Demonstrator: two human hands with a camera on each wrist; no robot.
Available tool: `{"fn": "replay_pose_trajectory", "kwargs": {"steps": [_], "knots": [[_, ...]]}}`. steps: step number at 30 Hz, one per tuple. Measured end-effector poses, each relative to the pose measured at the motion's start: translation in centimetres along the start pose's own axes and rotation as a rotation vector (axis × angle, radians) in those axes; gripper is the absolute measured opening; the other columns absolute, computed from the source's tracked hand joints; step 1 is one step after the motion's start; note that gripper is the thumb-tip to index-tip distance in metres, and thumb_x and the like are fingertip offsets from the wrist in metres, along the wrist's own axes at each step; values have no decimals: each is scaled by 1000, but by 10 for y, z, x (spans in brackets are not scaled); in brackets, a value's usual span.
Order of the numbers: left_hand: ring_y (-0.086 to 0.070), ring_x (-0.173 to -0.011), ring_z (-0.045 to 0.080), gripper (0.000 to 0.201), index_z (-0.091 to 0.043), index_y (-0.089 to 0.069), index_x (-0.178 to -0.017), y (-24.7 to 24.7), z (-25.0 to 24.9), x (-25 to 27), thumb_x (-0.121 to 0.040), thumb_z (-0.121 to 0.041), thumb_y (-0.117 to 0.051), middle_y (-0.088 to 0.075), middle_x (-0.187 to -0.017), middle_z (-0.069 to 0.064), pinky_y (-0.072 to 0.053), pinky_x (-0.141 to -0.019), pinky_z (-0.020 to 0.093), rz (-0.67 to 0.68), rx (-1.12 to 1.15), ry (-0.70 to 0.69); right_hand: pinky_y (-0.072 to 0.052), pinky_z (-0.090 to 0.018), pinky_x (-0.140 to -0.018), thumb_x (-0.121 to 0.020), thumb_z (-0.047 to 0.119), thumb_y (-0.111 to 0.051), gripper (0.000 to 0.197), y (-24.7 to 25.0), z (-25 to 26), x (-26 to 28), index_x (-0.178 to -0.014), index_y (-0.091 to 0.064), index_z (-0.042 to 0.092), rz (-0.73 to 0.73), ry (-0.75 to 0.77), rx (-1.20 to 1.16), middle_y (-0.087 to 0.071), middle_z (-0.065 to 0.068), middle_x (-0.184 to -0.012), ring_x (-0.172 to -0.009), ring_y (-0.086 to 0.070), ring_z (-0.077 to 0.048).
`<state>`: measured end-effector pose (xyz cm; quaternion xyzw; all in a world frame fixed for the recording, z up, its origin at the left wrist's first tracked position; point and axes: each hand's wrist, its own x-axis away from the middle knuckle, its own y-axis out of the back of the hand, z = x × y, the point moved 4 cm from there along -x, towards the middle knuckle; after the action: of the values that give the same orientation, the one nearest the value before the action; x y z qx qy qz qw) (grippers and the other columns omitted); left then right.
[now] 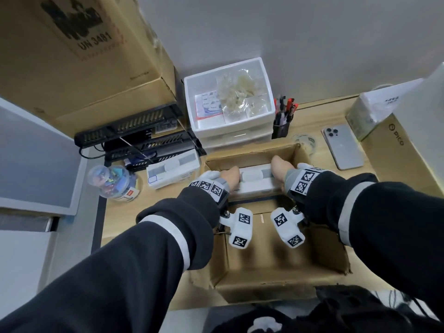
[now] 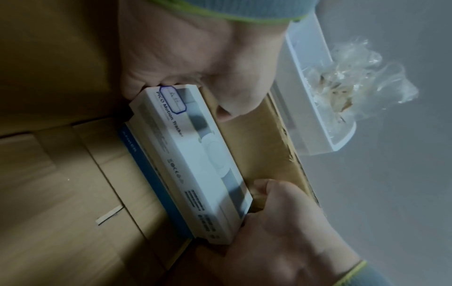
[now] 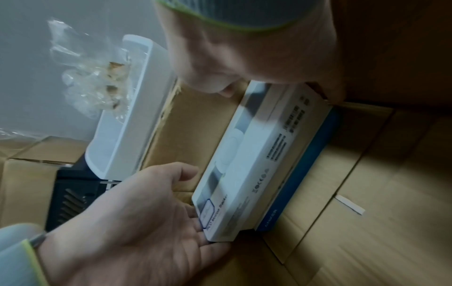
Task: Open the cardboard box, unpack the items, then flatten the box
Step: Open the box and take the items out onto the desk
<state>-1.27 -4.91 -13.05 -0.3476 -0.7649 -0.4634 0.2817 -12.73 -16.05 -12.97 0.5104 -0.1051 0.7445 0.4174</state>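
Observation:
An open cardboard box stands on the desk in front of me. Inside, at its far wall, lies a long white PICO Motion Tracker box. It rests on top of a flat blue-edged box. My left hand grips the white box's stamped left end between thumb and fingers. My right hand grips its right end with curled fingers. The near half of the carton floor is bare.
A second white tracker box lies on the desk left of the carton. White drawers, a pen holder and black trays stand behind. A phone lies to the right, a jar of clips to the left.

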Motion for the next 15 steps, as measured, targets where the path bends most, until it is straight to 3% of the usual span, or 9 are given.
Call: {"fn": "replay_pose_trajectory", "kwargs": {"steps": [4,8,10,11,13,15], "knots": [[-51,-100,28,40,-10,-53,-117,-8,12,-11,-96,-43,-43,-55,-106,8,-42,-100,36,14,100,52,-22,-41,-120,-103,35,-26,58,2,-12,-19,-151,-29,2,-24,-14,14,-34,-13,-156,-142,-32,-34],[-50,-97,29,44,-7,-49,-90,-10,18,-18,-90,-51,-48,-51,-87,4,-43,-106,43,-16,152,86,-23,-43,-120,-102,38,-25,60,4,-15,-30,-149,-33,2,-71,-20,-12,-37,-13,-154,-140,-35,-35],[-53,-94,29,39,-14,-47,-75,-10,19,-20,-88,-51,-50,-51,-82,3,-45,-104,46,-14,195,106,-23,-44,-120,-102,40,-26,61,3,-16,-33,-150,-32,2,-86,-32,-38,-37,-14,-154,-140,-35,-35],[-54,-95,29,37,-17,-48,-75,-11,19,-20,-85,-52,-51,-52,-83,4,-45,-103,47,-6,214,111,-22,-44,-120,-101,42,-26,63,1,-17,-35,-150,-30,2,-89,-38,-50,-36,-14,-154,-140,-35,-36],[-55,-100,31,42,-15,-54,-85,-13,20,-25,-75,-56,-51,-55,-89,4,-45,-104,48,12,234,122,-23,-45,-119,-96,47,-28,71,0,-18,-38,-151,-30,2,-116,-31,-62,-35,-16,-154,-140,-35,-37],[-55,-104,33,64,-13,-57,-101,-17,26,-39,-60,-62,-51,-57,-95,4,-44,-103,49,0,230,138,-25,-46,-118,-87,53,-29,81,-1,-21,-41,-150,-32,1,-147,-23,-49,-37,-18,-153,-139,-36,-39]]}}
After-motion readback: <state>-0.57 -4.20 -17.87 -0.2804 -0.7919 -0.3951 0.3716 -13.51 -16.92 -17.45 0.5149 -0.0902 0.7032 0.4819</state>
